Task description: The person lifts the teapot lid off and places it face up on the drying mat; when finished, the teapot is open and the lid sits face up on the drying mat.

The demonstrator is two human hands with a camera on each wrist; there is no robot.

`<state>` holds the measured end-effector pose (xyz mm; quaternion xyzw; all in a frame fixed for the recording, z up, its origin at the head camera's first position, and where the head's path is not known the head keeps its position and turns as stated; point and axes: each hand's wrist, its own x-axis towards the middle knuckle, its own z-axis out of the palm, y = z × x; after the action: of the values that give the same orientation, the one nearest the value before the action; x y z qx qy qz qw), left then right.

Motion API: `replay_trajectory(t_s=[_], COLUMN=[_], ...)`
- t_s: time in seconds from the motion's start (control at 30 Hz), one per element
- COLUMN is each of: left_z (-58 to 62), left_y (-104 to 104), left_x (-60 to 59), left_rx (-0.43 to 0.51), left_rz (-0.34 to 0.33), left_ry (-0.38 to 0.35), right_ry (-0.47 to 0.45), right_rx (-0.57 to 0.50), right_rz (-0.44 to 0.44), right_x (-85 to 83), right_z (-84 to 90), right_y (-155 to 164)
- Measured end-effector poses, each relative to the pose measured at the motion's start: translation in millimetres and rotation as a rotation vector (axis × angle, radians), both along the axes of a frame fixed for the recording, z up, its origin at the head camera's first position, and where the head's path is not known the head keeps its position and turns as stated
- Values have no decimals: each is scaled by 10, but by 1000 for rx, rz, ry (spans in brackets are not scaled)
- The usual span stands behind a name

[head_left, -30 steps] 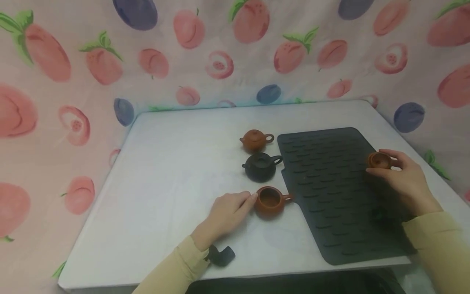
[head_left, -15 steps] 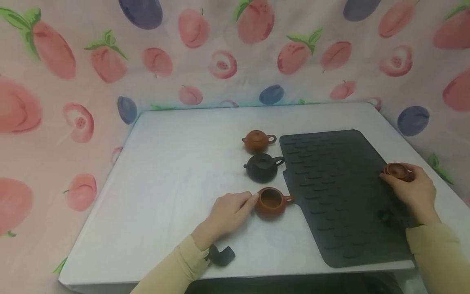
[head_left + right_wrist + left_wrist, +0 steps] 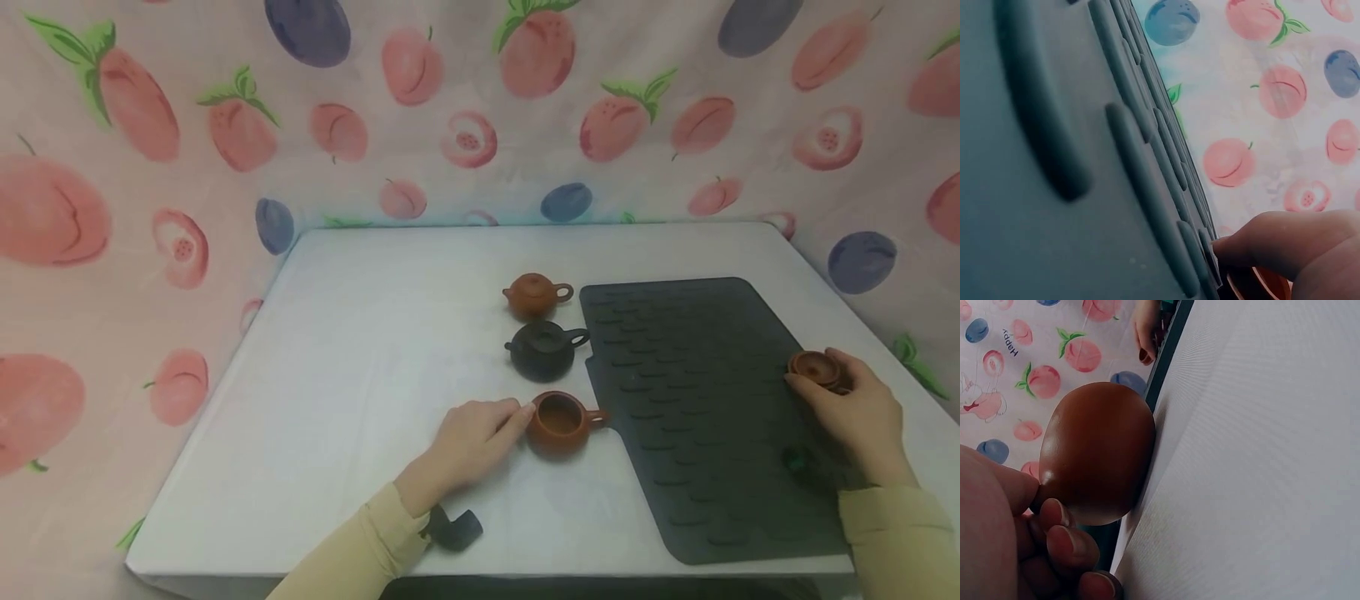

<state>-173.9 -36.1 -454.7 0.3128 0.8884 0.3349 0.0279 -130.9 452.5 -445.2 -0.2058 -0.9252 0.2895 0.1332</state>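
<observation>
My left hand (image 3: 472,442) pinches the left side of a lidless reddish-brown teapot (image 3: 558,433), where the spout is hidden by the fingers. That teapot stands on the white table with its handle to the right. In the left wrist view, thumb and fingertips meet at the end of its rounded body (image 3: 1100,453). My right hand (image 3: 862,417) grips a small brown cup (image 3: 816,369) at the right edge of the dark mat; its rim looks doubled, and I cannot tell if several pieces are stacked. The right wrist view shows only part of the cup (image 3: 1250,284) beneath the thumb.
Behind the held teapot stand a black lidded teapot (image 3: 542,350) and a smaller orange-brown lidded teapot (image 3: 534,296). A dark ridged mat (image 3: 697,417) covers the right part of the white table (image 3: 360,358). Fruit-patterned cloth (image 3: 465,108) hangs behind. A dark curved object (image 3: 455,531) shows by the left cuff.
My right hand has carried the small cup rightward and nearer, to the mat's right edge, then slowed. My left hand stays at the teapot. The head view has shifted slightly.
</observation>
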Motion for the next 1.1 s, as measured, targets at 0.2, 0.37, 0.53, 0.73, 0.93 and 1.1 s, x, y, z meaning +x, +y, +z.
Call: replay_trajectory(t_s=[0.2,0.37,0.53,0.73,0.93,1.1], left_z=[9,5,11,18,24,26], left_y=[0,4,1,-2,-1,1], left_x=[23,30,33,35,28,24], left_rx=[-1,-1,4,0,11,12], left_rz=[13,19,16,18,13,10], left_ry=[18,16,16,7,21,29], right_ry=[-1,24,32,31,29,30], right_rx=[-22,-7,2,-6,10,16], right_rz=[-34,-30,-22,-24,-30,-31], right_x=[10,20,21,13,-7,-3], right_z=[-5,-17,-37,-37,-36,-35], right_y=[-28,-35,-29,-29,-15,-11])
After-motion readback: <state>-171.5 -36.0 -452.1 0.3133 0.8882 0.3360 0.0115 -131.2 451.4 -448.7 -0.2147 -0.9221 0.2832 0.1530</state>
